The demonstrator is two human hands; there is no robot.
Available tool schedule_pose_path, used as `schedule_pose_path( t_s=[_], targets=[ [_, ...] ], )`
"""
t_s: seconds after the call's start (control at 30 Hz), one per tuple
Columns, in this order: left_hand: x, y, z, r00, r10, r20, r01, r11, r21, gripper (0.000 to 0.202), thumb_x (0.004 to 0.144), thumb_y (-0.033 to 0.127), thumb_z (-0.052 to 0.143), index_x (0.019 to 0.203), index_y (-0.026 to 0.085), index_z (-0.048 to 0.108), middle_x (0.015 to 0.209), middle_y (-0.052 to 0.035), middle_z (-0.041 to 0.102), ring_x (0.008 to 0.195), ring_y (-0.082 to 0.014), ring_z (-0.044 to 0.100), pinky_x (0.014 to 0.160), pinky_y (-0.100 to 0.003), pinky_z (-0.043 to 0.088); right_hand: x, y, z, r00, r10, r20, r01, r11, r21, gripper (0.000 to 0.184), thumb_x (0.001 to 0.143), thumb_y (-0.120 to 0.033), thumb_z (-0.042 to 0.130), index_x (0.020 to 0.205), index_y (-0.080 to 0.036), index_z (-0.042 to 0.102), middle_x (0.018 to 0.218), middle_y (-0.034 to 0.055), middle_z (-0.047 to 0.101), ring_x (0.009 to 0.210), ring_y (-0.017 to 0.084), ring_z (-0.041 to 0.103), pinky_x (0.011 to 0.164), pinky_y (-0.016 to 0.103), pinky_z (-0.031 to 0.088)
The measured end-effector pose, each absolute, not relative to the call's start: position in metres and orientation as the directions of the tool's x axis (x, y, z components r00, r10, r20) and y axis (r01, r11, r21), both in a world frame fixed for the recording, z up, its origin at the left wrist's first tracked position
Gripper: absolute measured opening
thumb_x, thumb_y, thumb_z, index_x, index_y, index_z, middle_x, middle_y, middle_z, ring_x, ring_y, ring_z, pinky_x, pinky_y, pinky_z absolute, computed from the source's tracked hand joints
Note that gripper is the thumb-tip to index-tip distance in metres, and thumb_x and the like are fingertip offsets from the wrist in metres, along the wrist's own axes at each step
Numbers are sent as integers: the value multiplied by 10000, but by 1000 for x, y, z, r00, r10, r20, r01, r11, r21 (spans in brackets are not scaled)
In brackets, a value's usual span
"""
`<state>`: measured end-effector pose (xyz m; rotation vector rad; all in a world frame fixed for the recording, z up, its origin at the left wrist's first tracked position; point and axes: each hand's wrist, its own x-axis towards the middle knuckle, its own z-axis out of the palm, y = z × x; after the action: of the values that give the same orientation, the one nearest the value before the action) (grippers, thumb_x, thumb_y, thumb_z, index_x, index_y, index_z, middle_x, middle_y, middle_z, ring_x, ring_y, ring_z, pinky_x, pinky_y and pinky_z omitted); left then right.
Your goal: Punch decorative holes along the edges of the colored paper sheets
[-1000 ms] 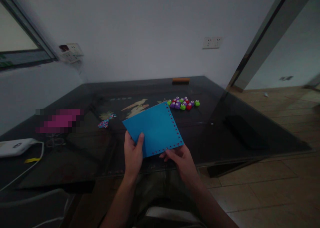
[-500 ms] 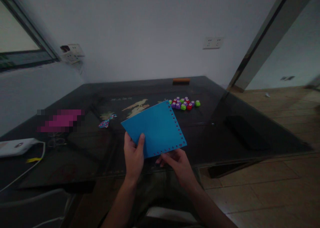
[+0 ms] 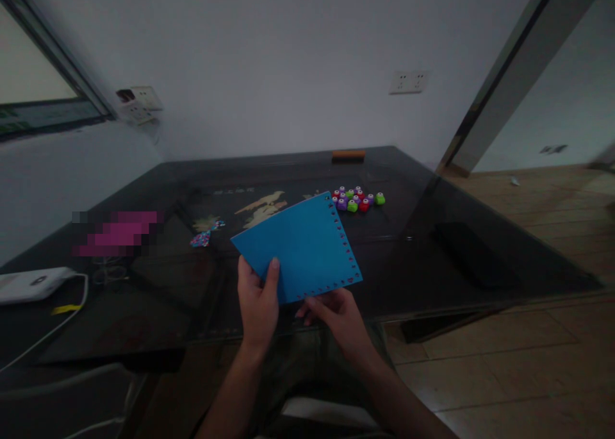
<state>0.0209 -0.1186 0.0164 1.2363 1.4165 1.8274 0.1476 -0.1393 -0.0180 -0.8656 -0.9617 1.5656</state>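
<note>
Over the counter (image 3: 398,272), I see the right hand (image 3: 336,312) sitting further left along the sheet's (image 3: 305,247) lower edge, the dotted corner now clear; I can't tell whether it pinches. The left hand (image 3: 259,304) grips the sheet, which hides more pieces (image 3: 352,206) beyond.

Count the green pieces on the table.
3 visible: one green piece farthest right, a second green piece nearer and to its left, a third green piece just behind that. The hole-edged blue sheet may hide others.

Bare hands (image 3: 258,307), bare forearms (image 3: 234,388); dark greenish clothing (image 3: 305,356) below.
</note>
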Motion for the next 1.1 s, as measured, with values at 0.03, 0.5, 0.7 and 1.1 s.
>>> schedule_pose_path(
  t_s=[0.03,0.5,0.7,1.1],
  targets=[
    [22,-119,17,-454,819,350,133,-326,936,426,789,388,624,1134,171,501,945,-61,638,821,-178,622,727,-280,508,147,-139,-18,-187,981,-51,-395,-122,-910,273,671,-380,733,753,-147,617,624,43,688,519,138,617,515,252,496],
    [26,-122,17,-449,801,397,170,-359,918,458,798,393,613,1176,167,486,921,-60,646,791,-172,630,719,-280,507,144,-145,-19,-220,974,-52,-345,-127,-930,336,640,-355,757,872,-153,624,674,42,683,615,185,645,591,307,515],
    [4,-114,12,-451,763,464,293,-364,884,460,799,403,604,1169,150,503,1009,-87,641,907,-200,626,842,-332,493,173,-125,-20,63,993,104,-272,117,-955,523,645,-292,750,1119,-248,534,1065,57,644,946,212,623,806,357,512],
    [-6,-127,-24,-285,922,263,211,-208,955,397,786,403,609,1107,179,543,1047,-83,639,1009,-222,604,924,-363,458,183,-120,-16,36,950,311,251,292,-923,165,835,-315,557,931,-189,602,888,55,667,840,207,608,759,312,456]
  ],
)
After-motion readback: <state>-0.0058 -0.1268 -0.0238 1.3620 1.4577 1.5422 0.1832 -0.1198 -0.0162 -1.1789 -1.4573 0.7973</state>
